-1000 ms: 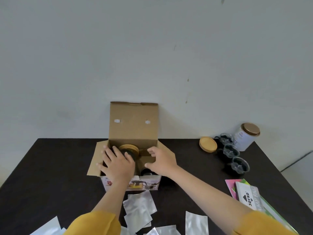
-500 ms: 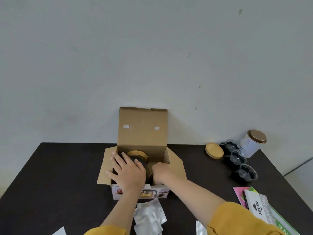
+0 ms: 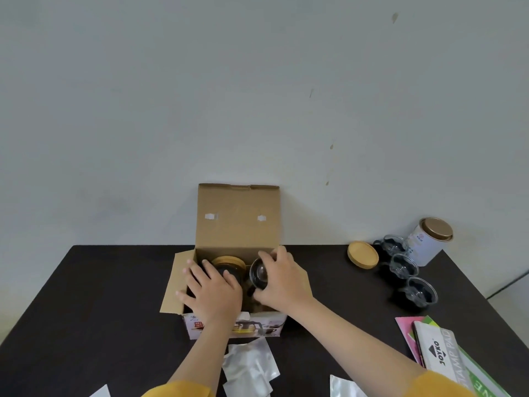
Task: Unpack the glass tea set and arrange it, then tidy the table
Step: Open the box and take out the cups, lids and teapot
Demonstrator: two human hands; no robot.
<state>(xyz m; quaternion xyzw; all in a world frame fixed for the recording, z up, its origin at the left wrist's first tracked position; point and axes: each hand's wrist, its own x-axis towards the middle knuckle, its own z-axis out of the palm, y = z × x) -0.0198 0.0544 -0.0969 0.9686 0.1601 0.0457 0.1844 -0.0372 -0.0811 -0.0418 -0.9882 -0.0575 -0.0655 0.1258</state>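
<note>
We use the open cardboard box (image 3: 239, 224) as landmark, sitting mid-table on the dark table (image 3: 86, 296) with its lid flap upright against the wall. Our left hand (image 3: 213, 290) lies flat over the box's left half, fingers spread and straight, covering a dark item with a wooden lid (image 3: 229, 260) showing just behind the fingers. Our right hand (image 3: 283, 279) is over the box's right half, fingers and thumb curled round a small glass cup (image 3: 259, 273), tilted on its side, mouth facing left, at the box opening. To the right of the box, well apart: a round wooden coaster (image 3: 363, 253), then three glass cups (image 3: 403, 266) in a row, and a white tin (image 3: 429, 242) with a gold lid behind them. In front of the box we see silver foil pouches (image 3: 249, 368) scattered. Front-right of the box lies a stamp pad pack (image 3: 438, 356) on coloured paper. Both sleeves are yellow.
</note>
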